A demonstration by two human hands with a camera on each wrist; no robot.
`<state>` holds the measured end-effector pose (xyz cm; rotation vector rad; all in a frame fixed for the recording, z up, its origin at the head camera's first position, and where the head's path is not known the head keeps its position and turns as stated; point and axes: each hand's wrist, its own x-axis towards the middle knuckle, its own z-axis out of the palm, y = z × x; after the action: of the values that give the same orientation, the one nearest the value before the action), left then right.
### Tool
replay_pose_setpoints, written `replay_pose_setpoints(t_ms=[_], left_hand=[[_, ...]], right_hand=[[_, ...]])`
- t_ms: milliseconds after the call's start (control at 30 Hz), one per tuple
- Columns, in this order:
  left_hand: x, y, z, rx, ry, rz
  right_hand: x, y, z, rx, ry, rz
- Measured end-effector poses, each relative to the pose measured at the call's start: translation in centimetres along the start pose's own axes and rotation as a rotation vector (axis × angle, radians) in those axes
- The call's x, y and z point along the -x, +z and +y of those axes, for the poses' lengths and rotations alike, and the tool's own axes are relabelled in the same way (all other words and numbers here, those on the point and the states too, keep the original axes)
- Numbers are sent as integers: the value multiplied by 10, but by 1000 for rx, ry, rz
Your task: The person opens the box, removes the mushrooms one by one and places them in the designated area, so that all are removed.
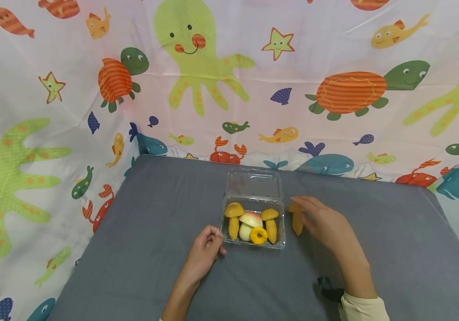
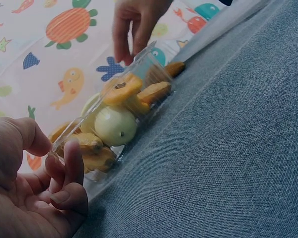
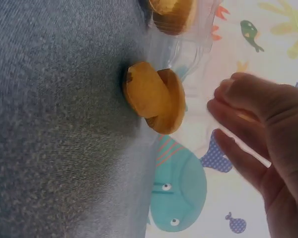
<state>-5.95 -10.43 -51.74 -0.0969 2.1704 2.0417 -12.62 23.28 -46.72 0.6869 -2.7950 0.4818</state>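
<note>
A clear plastic clamshell box (image 1: 282, 232) stands on the cloth with its lid (image 1: 254, 183) folded back. Inside are a left brown mushroom (image 1: 234, 211), a pale mushroom with a pinkish cap (image 1: 251, 219), a yellow ring-shaped piece (image 1: 258, 236) and a right brown mushroom (image 1: 271, 225). With thumb and fingers, my left hand (image 1: 204, 254) pinches the box's near left rim, as the left wrist view shows. Another brown mushroom (image 3: 149, 94) lies outside, right of the box. Over it hovers my right hand (image 1: 325, 227), fingers loosely bent and apart from it in the right wrist view.
Grey cloth (image 1: 153, 200) covers the table. A white curtain (image 1: 245, 67) printed with sea animals hangs behind it and along the left side. Close to the right wrist is a dark strap-like item (image 1: 329, 290).
</note>
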Motion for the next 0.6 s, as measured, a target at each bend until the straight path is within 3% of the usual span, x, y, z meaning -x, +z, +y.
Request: replay_pose_setpoints(t_ms=[333, 600], left_hand=[[-1, 0, 2, -5, 8, 2], [-1, 1, 1, -8, 4, 12]], right_hand=[[-3, -9, -16, -3, -165, 123], [1, -15, -42, -2, -342, 56]])
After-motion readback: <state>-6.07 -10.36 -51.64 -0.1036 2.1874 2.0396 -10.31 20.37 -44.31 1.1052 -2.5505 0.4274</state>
